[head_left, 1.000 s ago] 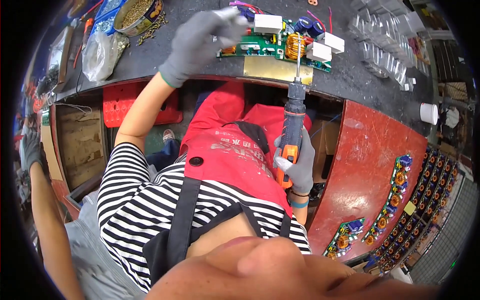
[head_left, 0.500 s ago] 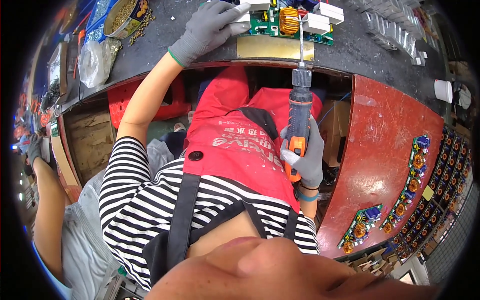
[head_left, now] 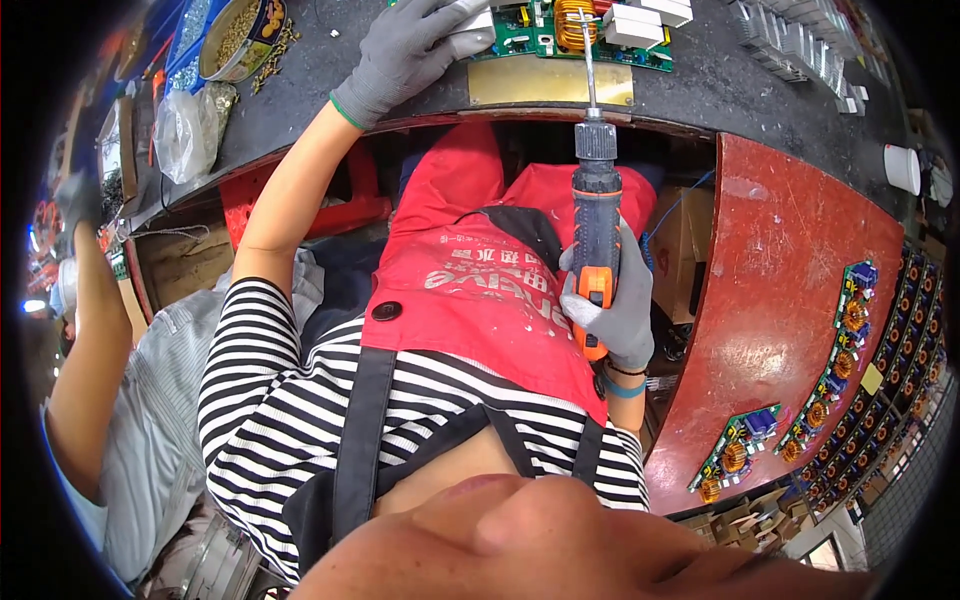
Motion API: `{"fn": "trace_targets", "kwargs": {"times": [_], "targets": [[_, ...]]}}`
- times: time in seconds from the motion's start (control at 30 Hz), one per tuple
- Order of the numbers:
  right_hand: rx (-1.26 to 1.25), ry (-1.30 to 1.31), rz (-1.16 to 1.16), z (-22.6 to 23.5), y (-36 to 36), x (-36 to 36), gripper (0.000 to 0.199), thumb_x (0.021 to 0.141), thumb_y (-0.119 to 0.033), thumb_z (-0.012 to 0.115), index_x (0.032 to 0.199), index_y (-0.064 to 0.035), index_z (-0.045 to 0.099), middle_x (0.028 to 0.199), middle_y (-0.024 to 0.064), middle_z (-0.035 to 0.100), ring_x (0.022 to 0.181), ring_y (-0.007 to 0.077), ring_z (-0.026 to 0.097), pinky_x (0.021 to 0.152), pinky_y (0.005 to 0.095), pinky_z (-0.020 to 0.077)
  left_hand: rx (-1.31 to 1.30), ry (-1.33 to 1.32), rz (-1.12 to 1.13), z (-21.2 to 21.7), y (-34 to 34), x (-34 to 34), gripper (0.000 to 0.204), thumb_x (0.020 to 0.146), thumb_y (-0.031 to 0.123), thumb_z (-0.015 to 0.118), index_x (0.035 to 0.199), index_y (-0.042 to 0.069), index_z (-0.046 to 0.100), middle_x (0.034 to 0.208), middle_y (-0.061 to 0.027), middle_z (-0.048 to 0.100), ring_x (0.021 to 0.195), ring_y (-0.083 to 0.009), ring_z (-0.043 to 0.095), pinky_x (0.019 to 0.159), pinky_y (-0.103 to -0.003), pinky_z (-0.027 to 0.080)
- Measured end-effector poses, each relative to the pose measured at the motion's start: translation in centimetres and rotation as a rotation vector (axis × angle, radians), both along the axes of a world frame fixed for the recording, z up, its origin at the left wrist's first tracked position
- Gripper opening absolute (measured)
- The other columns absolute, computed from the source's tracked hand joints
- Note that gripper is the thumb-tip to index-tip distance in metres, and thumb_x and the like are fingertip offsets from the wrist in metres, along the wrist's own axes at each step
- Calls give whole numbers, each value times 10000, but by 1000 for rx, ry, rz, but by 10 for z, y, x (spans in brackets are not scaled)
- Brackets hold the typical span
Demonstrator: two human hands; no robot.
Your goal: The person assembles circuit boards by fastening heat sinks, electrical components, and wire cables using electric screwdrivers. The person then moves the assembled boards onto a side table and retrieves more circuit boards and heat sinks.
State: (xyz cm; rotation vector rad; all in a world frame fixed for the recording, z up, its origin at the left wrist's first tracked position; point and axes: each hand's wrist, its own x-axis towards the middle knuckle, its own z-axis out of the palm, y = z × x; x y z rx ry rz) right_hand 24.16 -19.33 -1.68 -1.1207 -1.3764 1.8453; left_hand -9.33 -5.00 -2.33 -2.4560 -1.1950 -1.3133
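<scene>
Head view: the right hand (head_left: 612, 305), in a grey glove, is wrapped closed around the orange-and-grey grip of an electric screwdriver (head_left: 596, 215). The tool stands with its long axis running from 6 o'clock up to 12 o'clock, its thin bit pointing at the green circuit board (head_left: 545, 35) on the dark surface (head_left: 700, 90). The tool looks stiff and fairly weighty, with a rubbery, non-slip handle; the lower grip is the sensible hold. The left hand (head_left: 405, 50), also gloved, lies flat with fingers spread, pressing the board's left end. The board seems light, rigid and fragile, best held by its edges. Toward 3 o'clock, more boards (head_left: 830, 345) lie in a row on a red panel (head_left: 790, 260).
</scene>
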Motion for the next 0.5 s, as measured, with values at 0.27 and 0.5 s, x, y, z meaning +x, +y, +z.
{"fn": "trace_targets", "kwargs": {"times": [0.27, 0.5], "targets": [[-33, 31, -74, 2, -3, -5, 774, 660, 3, 685, 1379, 50, 401, 968, 135, 639, 682, 120, 620, 639, 271, 526, -123, 296, 167, 5, -1, 4, 457, 796, 254, 759, 1208, 96, 641, 912, -87, 622, 817, -296, 601, 672, -391, 491], [-69, -21, -1, 0, 3, 2, 962, 636, -64, 794, 1469, 30, 323, 988, 124, 665, 816, 161, 664, 758, 316, 554, -34, 97, -27, -8, 8, -4, 537, 775, 225, 771, 1263, 79, 600, 947, -114, 612, 861, -322, 606, 713, -407, 503]]}}
